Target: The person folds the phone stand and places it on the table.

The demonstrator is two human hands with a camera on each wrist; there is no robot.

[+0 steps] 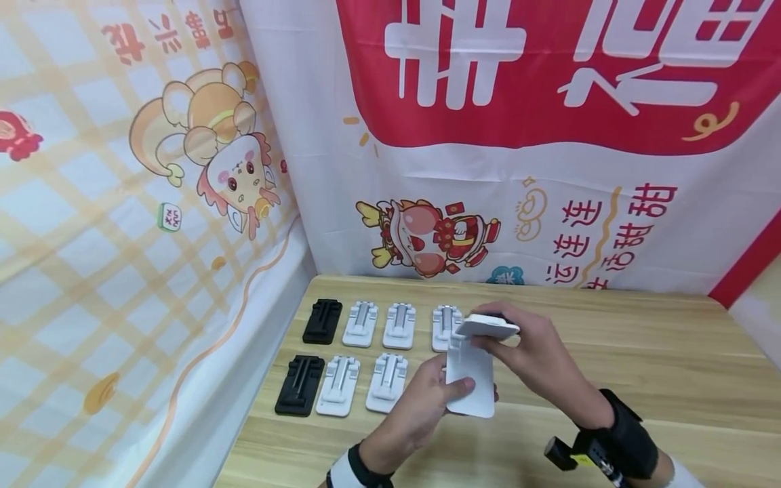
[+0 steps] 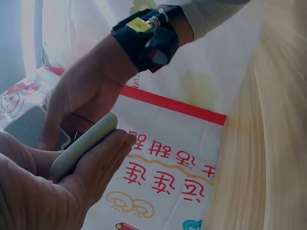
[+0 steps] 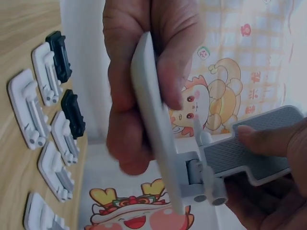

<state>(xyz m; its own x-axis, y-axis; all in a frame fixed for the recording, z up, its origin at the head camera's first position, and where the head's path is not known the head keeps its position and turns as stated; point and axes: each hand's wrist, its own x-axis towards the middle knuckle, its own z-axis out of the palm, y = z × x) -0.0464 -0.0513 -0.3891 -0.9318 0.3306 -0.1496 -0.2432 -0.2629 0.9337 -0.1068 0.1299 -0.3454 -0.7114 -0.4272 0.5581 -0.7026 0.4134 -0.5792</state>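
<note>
A white folding phone stand [image 1: 472,383] is held between both hands above the wooden table, partly unfolded. My left hand [image 1: 424,396] grips its flat base, thumb across the face and fingers behind. The right hand [image 1: 533,346] pinches the upper plate [image 1: 488,327], which is tilted away from the base. In the right wrist view the base is edge-on, the hinge [image 3: 194,177] shows between the two parts, and the right thumb lies on the plate's grey textured pad [image 3: 223,155]. The left wrist view shows the base's edge [image 2: 84,146] against the left palm.
Folded phone stands lie in two rows on the table [image 1: 641,352]: a black one [image 1: 322,321] and another black one [image 1: 299,385] at the left, several white ones [image 1: 338,385] beside them. Printed cloths hang behind [image 1: 537,169] and at the left [image 1: 91,271].
</note>
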